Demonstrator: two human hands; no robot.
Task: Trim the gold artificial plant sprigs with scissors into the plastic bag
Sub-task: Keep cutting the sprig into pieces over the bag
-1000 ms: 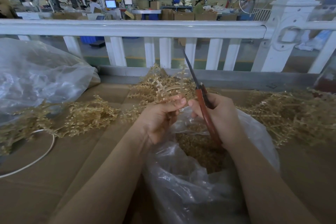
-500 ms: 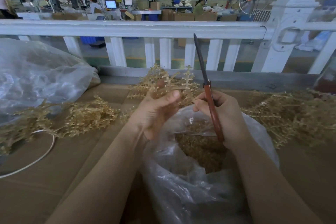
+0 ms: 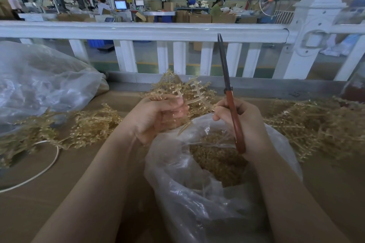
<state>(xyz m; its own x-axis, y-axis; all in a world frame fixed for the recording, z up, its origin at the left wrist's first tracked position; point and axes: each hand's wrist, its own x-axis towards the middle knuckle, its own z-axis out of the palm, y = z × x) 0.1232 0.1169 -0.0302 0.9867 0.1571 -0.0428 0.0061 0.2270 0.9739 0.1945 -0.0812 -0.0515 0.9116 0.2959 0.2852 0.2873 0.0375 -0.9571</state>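
Observation:
My left hand [image 3: 158, 116] grips a gold sprig [image 3: 194, 92] above the mouth of the clear plastic bag [image 3: 197, 199], which holds many trimmed gold pieces [image 3: 219, 162]. My right hand [image 3: 248, 122] holds red-handled scissors [image 3: 231, 104] with the blades together, pointing up towards the white railing. Its fingertips pinch the sprig's stem just right of my left hand.
Loose gold sprigs lie in piles at the left [image 3: 85, 126] and right [image 3: 316, 124] on the brown cardboard surface [image 3: 59, 193]. A second big clear bag [image 3: 39, 85] sits at far left, a white cord [image 3: 39, 171] loops beside it. A white railing [image 3: 158, 29] bounds the far edge.
The scissors swung from tilting left to nearly upright and rose. My left hand lifted the sprig and turned it; my right fingertips came onto its stem.

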